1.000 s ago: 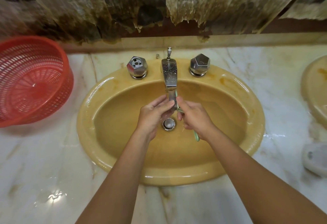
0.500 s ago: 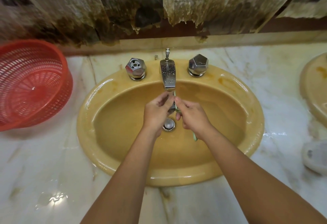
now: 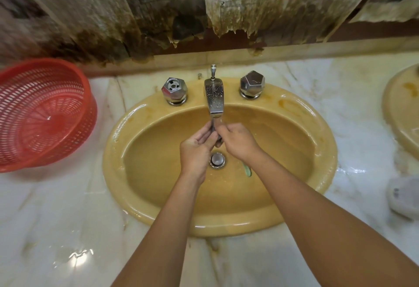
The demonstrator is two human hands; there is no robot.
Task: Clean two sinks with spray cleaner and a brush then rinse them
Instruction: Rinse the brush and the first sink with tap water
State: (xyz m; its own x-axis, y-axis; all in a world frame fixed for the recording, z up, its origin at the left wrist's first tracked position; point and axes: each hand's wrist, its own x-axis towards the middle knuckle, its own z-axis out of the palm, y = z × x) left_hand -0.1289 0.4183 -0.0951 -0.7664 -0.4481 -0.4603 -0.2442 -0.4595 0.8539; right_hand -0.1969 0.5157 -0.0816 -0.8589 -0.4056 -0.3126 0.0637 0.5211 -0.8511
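The brush point(image 3: 247, 170) is gripped in the right hand point(image 3: 238, 142) under the tap point(image 3: 214, 96), over the sink point(image 3: 158, 209); the left hand point(image 3: 196, 150) is curled at its head — hold unclear. Late rinsing is judged.

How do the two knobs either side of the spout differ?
The left knob has an open top showing a round recess; the right knob has a closed faceted cap. The left knob looks brighter, the right knob darker. Both are faceted metal, standing on the rim of the yellow sink beside the spout.
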